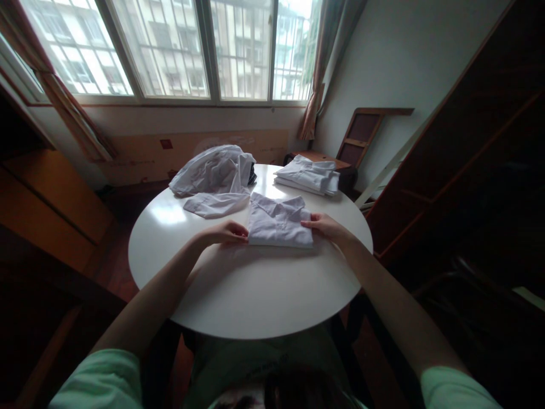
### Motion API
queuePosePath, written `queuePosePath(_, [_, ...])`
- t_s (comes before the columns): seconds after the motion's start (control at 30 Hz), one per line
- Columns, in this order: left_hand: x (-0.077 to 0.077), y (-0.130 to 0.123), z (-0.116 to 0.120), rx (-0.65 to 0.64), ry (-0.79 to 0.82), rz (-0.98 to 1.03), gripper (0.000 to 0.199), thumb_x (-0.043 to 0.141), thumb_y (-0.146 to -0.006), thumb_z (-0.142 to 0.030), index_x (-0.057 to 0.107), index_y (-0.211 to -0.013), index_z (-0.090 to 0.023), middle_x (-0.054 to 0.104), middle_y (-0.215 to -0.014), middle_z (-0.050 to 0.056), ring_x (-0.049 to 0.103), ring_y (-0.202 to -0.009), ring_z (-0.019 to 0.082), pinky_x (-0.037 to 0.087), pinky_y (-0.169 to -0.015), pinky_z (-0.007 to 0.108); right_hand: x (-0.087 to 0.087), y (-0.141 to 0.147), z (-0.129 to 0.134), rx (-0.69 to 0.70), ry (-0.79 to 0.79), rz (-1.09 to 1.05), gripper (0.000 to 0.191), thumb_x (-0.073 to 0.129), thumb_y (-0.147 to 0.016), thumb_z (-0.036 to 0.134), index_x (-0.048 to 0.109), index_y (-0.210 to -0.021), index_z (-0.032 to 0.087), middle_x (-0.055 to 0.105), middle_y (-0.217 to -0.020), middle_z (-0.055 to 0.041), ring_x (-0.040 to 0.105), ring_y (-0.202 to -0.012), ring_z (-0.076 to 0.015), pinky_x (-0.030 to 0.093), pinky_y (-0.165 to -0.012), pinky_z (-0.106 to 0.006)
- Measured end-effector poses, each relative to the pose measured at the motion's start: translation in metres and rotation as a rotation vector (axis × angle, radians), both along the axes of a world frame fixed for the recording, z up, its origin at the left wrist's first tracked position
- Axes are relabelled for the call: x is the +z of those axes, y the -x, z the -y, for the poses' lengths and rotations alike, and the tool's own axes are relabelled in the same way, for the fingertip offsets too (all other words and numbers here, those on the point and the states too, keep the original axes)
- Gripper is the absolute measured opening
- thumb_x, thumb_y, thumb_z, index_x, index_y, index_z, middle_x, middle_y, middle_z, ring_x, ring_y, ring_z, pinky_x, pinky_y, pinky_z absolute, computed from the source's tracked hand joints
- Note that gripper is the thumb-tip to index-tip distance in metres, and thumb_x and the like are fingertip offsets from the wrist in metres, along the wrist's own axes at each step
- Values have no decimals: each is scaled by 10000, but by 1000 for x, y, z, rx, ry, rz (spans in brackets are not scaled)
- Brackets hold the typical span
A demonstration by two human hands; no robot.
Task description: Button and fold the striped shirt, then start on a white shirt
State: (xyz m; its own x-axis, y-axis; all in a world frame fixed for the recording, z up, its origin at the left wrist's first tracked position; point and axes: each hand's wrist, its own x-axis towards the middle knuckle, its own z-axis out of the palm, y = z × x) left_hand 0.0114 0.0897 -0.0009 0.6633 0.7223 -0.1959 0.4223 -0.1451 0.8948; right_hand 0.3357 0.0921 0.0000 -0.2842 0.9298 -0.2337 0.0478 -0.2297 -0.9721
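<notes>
In the head view, we're looking at a white shirt (279, 221) folded into a neat rectangle near the middle of the table, collar pointing away from us, soft creases running across its thin cloth. Our left hand (235, 232) has its fingers curled at the near left corner, touching; whether it grips the cloth, we can't tell. Our right hand (322, 224) pinches the right edge, thumb and fingers nearly closed.

Beyond, to the left, slumps a heap of rumpled white cloth (208, 173) (quite the mound, with one flap spread flat in front), while a squared stack of folded shirts (309, 175) sits at far right. It's all on a glossy, round white table (264, 301), bright with light from barred windows (242, 51) between tied brownish curtains (68, 102).
</notes>
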Motion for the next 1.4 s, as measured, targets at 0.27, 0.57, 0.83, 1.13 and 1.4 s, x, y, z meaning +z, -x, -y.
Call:
queuePosePath(0.27, [-4,2,-4,-17,-3,-18,348,634,-649,-420,645,-796,-105,529,-586,8,409,-484,64,272,-433,178,-4,-2,-1,37,-25,-1,227,650,-693,165,626,-914,118,671,-900,-85,627,-732,-143,519,-698,-245])
queuePosePath(0.57, [-3,-2,-1,13,-89,-79,328,622,-653,-423,629,-723,-103,504,-551,-10,390,-463,57,268,-421,178,-3,-1,0,4,-21,23,176,640,-698,145,636,-873,127,679,-853,-73,624,-688,-135,515,-660,-235])
queuePosePath(0.83, [20,-6,10,81,-287,-49,295,616,-657,-375,648,-784,-111,625,-728,36,518,-634,100,389,-574,203,-1,1,4,-4,-48,54,170,651,-698,174,638,-861,129,679,-854,-80,628,-687,-145,515,-652,-249])
queuePosePath(1.13, [29,-8,21,177,-296,-191,262,622,-616,-359,635,-670,-103,581,-588,9,479,-543,95,335,-498,200,0,1,2,-80,-122,165,209,688,-660,253,631,-822,134,660,-758,-52,595,-583,-120,481,-522,-218])
queuePosePath(1.4, [30,-6,22,163,-41,-117,392,595,-635,-509,619,-678,-120,532,-570,1,443,-515,90,315,-488,208,9,6,10,59,-55,40,329,699,-639,277,600,-925,147,651,-882,-59,607,-701,-135,503,-619,-233])
